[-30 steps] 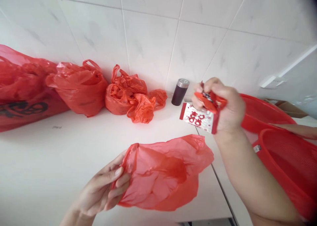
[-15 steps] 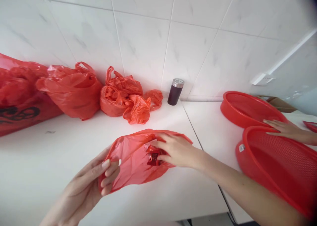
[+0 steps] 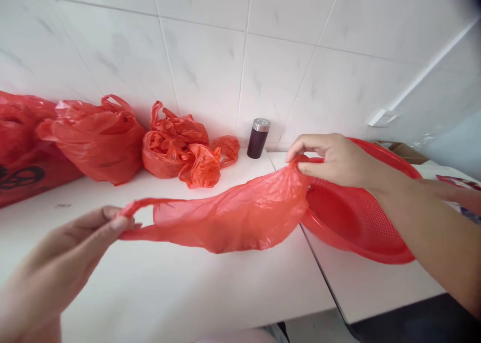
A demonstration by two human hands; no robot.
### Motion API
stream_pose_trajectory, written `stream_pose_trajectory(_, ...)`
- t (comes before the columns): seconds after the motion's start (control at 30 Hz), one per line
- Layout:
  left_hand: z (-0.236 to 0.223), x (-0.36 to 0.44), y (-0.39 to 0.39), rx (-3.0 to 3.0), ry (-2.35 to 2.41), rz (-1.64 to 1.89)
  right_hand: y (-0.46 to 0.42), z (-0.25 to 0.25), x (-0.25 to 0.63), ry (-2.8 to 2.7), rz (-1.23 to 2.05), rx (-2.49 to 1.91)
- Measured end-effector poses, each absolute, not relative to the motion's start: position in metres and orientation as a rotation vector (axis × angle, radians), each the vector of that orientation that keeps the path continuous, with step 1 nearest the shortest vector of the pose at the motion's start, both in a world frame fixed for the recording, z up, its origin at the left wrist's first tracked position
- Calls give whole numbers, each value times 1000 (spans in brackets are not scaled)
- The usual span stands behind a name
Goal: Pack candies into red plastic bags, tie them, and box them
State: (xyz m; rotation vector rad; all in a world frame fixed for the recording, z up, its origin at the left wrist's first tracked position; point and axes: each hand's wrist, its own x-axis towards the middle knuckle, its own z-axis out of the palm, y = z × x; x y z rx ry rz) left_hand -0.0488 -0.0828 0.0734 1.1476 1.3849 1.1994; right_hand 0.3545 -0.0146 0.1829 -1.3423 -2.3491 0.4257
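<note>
A thin red plastic bag (image 3: 233,215) is stretched sideways above the white table (image 3: 180,293). My left hand (image 3: 71,263) pinches it by a handle loop at the left end. At the other end, my right hand (image 3: 330,160) grips the gathered plastic between thumb and fingers. The bag's middle sags, and its contents cannot be made out through the film. Behind my right hand and forearm lies a red perforated basket (image 3: 338,218), partly covered by the bag and the arm.
Several filled red plastic bags (image 3: 93,140) line the tiled wall at the left. A dark tumbler (image 3: 258,138) with a silver lid stands by the wall. Another red round basket (image 3: 387,155) and a cardboard box (image 3: 406,151) are at the right. Another person's arm (image 3: 451,190) reaches in there.
My right hand has come out of the bag and moved right and up, now gripping its end. My left hand has moved left, stretching the bag. The near basket has shifted leftward.
</note>
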Motion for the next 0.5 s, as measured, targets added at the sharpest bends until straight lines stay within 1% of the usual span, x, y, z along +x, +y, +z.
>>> stream_pose_trajectory(0.07, 92, -37, -69, 1099, 1051, 1359, -9, 192, 355, -2290, 456, -1307)
stream_pose_trajectory(0.13, 105, -21, -59, 1058, 810, 1430, -6, 195, 353, -2208, 522, -1230)
stream_pose_trajectory(0.2, 111, -6, -51, 999, 661, 1464, -7, 197, 350, -2222, 620, -1196)
stream_pose_trajectory(0.27, 113, 4, -47, 990, 539, 1447, -9, 202, 344, -2357, 684, -1238)
stream_pose_trajectory(0.37, 116, 17, -45, 1195, 427, 1242, -12, 216, 328, -2465, 688, -1214)
stream_pose_trajectory(0.5, 127, 41, -47, 1455, 654, 828, -17, 222, 284, -2536, 926, -915)
